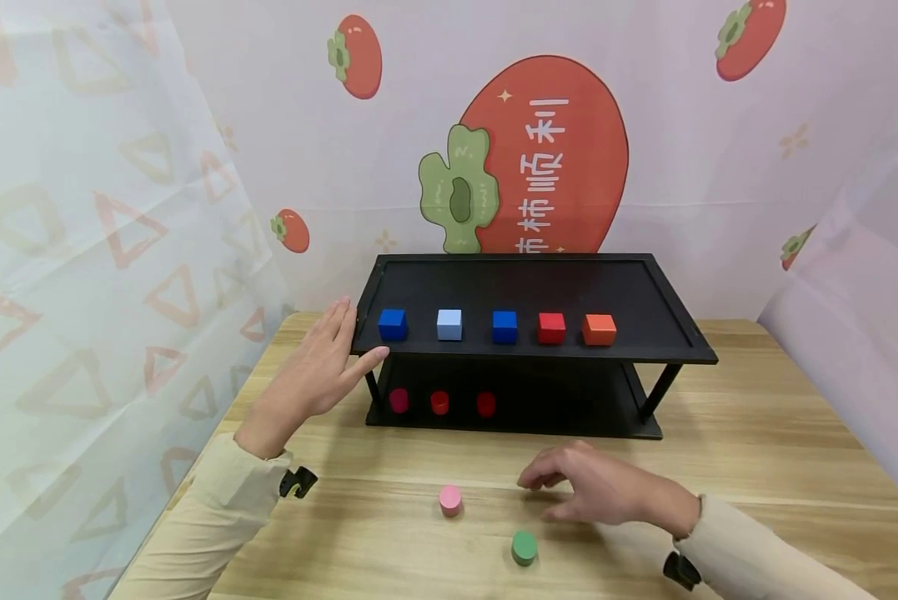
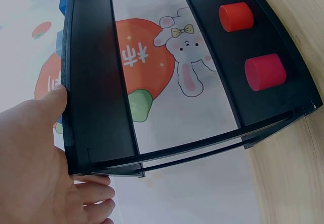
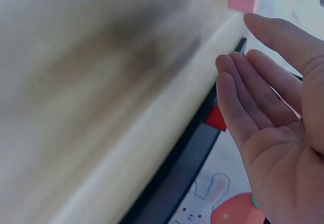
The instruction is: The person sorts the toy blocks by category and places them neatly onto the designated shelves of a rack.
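My left hand [image 1: 317, 362] rests on the left end of a black two-tier shelf [image 1: 509, 287], straight fingers along its side and thumb at the front corner. In the left wrist view, the thumb [image 2: 54, 102] touches the upper tier's front edge. My right hand [image 1: 594, 483] hovers low over the table in front of the shelf, fingers loosely bent, thumb apart, nothing between them. Nearest to it, a green cylinder block [image 1: 524, 548] stands on the table, lower left of it. Farther left stands a pink cylinder block [image 1: 450, 501], also visible in the right wrist view [image 3: 242, 0].
Along the upper tier's front sit a blue cube [image 1: 392, 325], a light blue cube [image 1: 449, 325], another blue cube [image 1: 504, 327], a red cube [image 1: 550, 328] and an orange cube [image 1: 599, 330]. The lower tier holds a magenta cylinder [image 1: 398, 401] and two red cylinders [image 1: 439, 403]. Printed cloth [image 1: 689, 167] hangs behind.
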A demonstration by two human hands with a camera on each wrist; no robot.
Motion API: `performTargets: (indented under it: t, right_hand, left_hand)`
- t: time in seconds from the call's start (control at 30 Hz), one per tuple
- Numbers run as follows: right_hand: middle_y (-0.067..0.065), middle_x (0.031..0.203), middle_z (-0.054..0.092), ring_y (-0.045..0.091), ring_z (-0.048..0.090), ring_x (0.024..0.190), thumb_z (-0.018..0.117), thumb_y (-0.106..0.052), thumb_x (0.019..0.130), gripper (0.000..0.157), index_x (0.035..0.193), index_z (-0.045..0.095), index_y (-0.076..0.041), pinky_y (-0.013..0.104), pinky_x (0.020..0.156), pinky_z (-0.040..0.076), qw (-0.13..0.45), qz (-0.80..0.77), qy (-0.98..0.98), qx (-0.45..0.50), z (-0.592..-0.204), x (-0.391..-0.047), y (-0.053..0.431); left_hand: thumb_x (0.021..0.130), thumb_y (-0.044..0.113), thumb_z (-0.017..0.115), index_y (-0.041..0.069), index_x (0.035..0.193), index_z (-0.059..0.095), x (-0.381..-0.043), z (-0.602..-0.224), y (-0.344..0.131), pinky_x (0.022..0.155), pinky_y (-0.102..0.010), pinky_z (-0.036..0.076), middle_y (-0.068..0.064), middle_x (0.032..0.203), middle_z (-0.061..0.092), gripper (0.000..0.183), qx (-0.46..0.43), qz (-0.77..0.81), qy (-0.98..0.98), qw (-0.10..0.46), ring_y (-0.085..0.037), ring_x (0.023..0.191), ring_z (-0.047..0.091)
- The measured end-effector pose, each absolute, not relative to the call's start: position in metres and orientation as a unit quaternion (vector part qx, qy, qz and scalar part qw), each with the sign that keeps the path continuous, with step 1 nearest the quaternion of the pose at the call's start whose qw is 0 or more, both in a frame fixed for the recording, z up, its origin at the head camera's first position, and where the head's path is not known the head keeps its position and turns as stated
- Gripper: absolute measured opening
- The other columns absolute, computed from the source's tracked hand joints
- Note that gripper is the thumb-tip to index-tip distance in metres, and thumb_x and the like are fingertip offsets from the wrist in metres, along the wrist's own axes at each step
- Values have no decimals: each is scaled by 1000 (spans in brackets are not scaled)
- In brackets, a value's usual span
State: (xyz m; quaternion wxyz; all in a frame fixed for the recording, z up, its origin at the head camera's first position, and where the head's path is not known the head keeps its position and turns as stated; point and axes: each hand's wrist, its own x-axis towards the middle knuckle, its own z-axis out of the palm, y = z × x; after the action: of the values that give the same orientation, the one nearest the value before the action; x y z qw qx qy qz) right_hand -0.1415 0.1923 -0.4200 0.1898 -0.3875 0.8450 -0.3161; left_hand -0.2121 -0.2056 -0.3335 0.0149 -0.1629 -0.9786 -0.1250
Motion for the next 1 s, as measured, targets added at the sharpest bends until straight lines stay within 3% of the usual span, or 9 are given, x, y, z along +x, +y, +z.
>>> performTargets:
  t: [0.4, 1.0]
  right_hand:
    - [-7, 117, 76, -1, 70, 105, 84, -11, 90, 33, 122, 76, -13, 24, 90, 63, 215, -367, 797, -429, -441, -120, 189]
    - [-15, 108, 74, -6, 68, 97, 83, -18, 93, 24, 115, 77, -22, 22, 86, 63, 212, -375, 785, -445, -449, -125, 181]
  left_hand:
    - [107, 67, 38, -3, 168, 3, -212, -332, -205, 135, -59, 8, -21, 179, 1, 99, -160, -126, -979, 11, -42, 166, 2]
    - [107, 67, 39, -4, 168, 4, -212, -333, -205, 135, -59, 8, -21, 179, 1, 99, -159, -128, -979, 8, -41, 166, 2]
